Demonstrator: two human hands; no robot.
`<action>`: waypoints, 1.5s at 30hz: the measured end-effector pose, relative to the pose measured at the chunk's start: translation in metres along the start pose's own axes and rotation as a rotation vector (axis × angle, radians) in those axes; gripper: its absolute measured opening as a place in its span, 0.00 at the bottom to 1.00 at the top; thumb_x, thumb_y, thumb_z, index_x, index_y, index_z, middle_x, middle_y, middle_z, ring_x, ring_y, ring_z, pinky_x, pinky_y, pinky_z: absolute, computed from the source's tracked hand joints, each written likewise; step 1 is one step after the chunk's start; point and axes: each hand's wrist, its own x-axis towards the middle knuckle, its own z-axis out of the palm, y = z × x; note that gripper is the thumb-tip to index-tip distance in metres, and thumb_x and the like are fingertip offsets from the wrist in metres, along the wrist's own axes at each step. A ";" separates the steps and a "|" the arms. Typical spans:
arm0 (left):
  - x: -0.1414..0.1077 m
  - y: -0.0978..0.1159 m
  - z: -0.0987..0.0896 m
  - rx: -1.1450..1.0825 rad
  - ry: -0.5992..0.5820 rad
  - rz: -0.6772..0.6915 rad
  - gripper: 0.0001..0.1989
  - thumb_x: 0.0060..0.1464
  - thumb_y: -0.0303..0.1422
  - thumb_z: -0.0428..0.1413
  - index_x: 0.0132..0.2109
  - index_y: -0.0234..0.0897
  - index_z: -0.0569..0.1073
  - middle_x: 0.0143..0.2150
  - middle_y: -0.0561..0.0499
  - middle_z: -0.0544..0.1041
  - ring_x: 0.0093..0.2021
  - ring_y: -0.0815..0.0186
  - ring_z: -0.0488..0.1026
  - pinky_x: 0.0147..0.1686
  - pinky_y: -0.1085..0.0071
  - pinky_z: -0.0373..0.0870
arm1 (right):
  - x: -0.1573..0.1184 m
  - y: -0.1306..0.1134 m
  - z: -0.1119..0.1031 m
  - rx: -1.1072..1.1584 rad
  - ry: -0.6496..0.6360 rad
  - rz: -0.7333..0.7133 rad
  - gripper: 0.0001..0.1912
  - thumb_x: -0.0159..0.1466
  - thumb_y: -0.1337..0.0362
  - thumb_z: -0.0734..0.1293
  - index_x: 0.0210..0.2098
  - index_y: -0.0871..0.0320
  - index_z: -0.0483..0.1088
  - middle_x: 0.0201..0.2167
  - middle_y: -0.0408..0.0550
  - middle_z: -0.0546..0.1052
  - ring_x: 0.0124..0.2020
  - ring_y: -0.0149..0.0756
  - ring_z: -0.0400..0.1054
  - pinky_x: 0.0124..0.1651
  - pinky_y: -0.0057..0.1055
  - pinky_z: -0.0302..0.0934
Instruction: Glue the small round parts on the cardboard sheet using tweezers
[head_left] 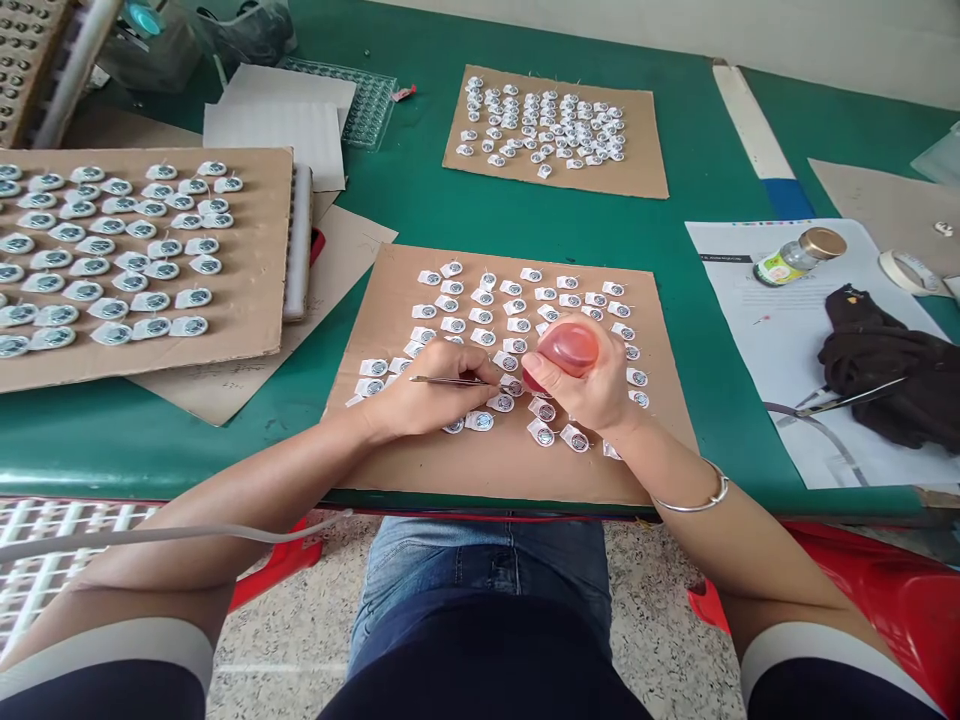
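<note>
While fingers (477, 362) hold tool (442, 380), jar (796, 258), cloth (892, 365) on paper (754, 345)

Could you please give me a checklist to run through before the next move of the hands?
1. Left hand grip on the tweezers: ok, held in the fingers.
2. Right hand grip on the red bulb: ok, fingers wrapped around it.
3. Tweezer tips touching a white piece: cannot tell, too small.
4. Bulb clear of the pieces: cannot tell, its underside is hidden.
5. Cardboard on the green table: ok, lying flat.
6. Jar lid: ok, on.
</note>
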 end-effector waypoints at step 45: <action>0.002 0.002 0.000 -0.050 0.001 -0.031 0.04 0.48 0.27 0.55 0.30 0.32 0.75 0.24 0.53 0.75 0.24 0.74 0.69 0.21 0.79 0.63 | -0.002 0.000 0.005 -0.024 0.001 -0.045 0.11 0.54 0.59 0.69 0.31 0.57 0.65 0.27 0.42 0.71 0.28 0.30 0.67 0.31 0.32 0.64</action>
